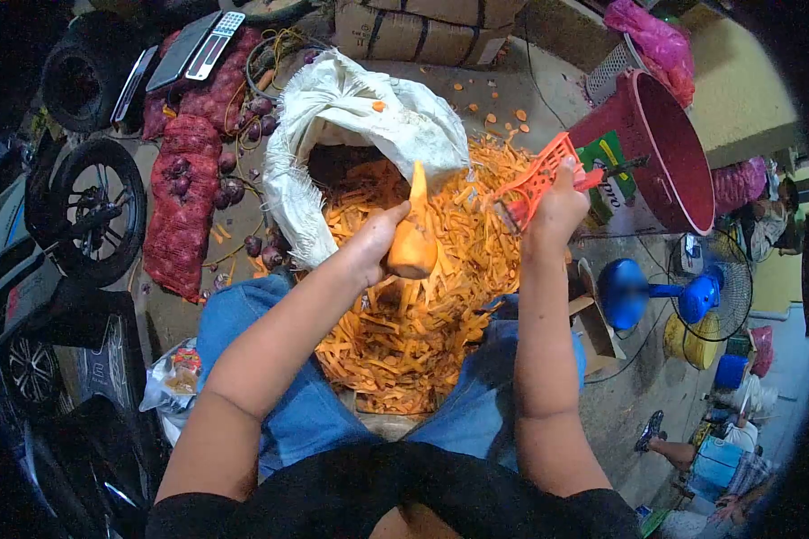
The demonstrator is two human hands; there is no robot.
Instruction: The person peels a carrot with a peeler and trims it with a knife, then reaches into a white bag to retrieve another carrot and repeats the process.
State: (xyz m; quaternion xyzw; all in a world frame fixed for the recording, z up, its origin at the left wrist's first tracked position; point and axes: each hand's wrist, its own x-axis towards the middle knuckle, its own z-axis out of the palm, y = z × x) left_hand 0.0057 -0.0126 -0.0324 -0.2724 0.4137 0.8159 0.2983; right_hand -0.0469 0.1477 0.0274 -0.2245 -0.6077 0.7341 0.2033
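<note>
A carrot (pixel 413 242), its thin end pointing up and away, is held in my left hand (pixel 376 242) over a heap of orange peelings (pixel 395 346). To the right, my right hand (pixel 559 205) is wrapped round an orange-red plastic peeler (pixel 537 182), which is apart from the carrot. An open white woven sack (pixel 288 180) lies behind the heap, with peelings inside its mouth. The heap lies between my knees.
Red net bags of onions (pixel 182 216) and a motorcycle wheel (pixel 99 213) stand left. A large red bucket (pixel 683 153) is at the right, near a blue fan (pixel 699 295). A scale (pixel 182 52) sits back left. Part of another person's leg (pixel 674 451) shows lower right.
</note>
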